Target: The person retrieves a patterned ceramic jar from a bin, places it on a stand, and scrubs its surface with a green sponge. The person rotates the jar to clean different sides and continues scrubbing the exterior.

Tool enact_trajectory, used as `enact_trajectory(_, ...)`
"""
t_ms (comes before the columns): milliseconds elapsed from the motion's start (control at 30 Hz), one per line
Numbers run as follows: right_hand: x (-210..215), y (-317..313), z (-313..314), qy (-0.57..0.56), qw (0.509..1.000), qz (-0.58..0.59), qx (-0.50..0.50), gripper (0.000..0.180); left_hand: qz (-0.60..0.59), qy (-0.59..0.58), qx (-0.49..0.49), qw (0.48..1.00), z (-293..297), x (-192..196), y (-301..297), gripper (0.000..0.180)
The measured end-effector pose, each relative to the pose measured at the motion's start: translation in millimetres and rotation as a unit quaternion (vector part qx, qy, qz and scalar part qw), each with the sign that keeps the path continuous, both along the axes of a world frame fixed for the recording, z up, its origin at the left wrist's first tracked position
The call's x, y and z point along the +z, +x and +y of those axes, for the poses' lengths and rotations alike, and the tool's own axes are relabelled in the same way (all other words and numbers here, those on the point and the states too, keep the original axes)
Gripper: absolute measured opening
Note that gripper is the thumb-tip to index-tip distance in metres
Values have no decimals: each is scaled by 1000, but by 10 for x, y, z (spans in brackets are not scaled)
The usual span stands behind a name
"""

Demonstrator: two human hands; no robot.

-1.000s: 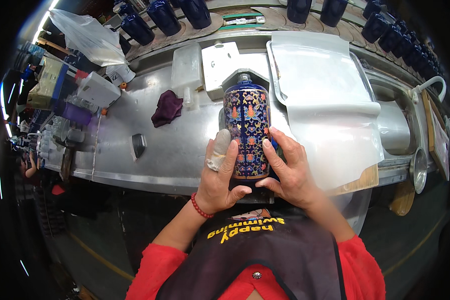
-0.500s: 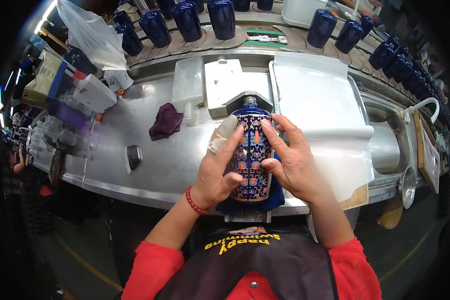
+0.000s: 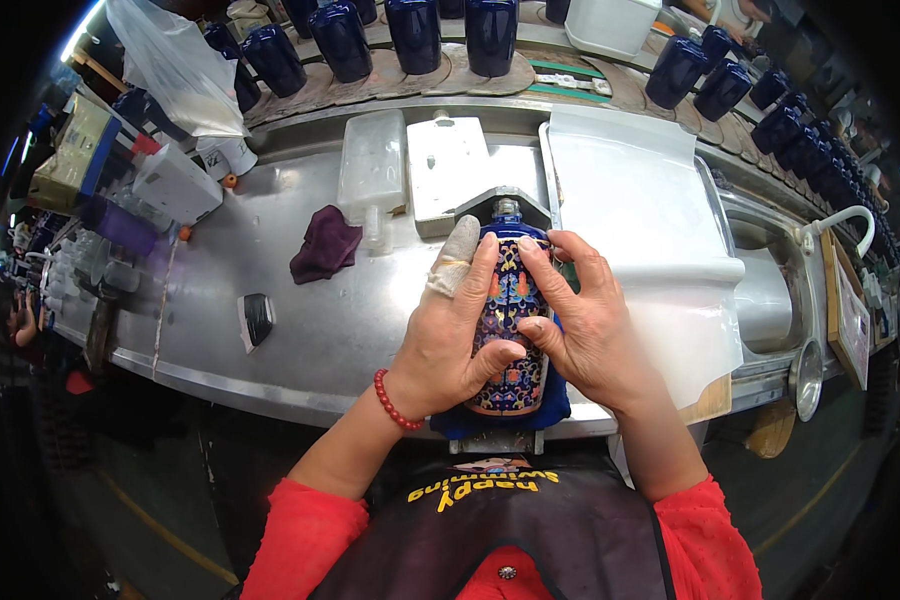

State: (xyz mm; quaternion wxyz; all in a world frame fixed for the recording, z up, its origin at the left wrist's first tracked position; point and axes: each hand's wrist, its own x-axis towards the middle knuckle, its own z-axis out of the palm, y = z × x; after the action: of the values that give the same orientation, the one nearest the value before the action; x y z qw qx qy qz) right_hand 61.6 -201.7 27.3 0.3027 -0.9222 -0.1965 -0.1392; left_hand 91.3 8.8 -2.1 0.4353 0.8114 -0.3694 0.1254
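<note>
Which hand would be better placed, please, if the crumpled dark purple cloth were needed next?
Probably the left hand: the purple cloth lies on its side, nearer to it; the right hand is farther off, across the glossy floral-patterned blue bottle.

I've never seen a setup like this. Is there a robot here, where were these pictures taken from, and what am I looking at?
There's no robot: these are a person's bare hands. Every picture comes from one wide fisheye camera on their head, looking down, so straight edges look bent.

The left hand, with a grey cover on one finger, and the right hand rest on a patterned blue bottle, one from each side. Its neck points away from the person.

On the metal worktop, to the left, lies a purple cloth. Beyond the bottle is a white box; to the right are white sheets. Plain blue bottles stand behind.
</note>
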Motion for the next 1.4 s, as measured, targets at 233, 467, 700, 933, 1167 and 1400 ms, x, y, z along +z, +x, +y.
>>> enact_trajectory(233,-12,0,-21,9,1000,9,5,65,53,-35,-12,998,-13,24,-36,92)
enact_trajectory(467,-21,7,-38,-5,1000,11,13,66,15,0,3,1000,-31,28,-14,87)
enact_trajectory(700,-35,-27,-52,45,999,17,26,62,68,-70,-14,995,26,-2,-40,80)
enact_trajectory(933,-22,-76,-53,35,999,13,33,61,26,-37,2,999,28,-86,-60,75)
enact_trajectory(1167,3,-183,-33,-7,999,0,42,63,49,-67,-14,996,44,-106,-82,74)
enact_trajectory(1400,19,-287,-56,2,998,30,50,65,47,-73,6,996,70,-82,-137,75)
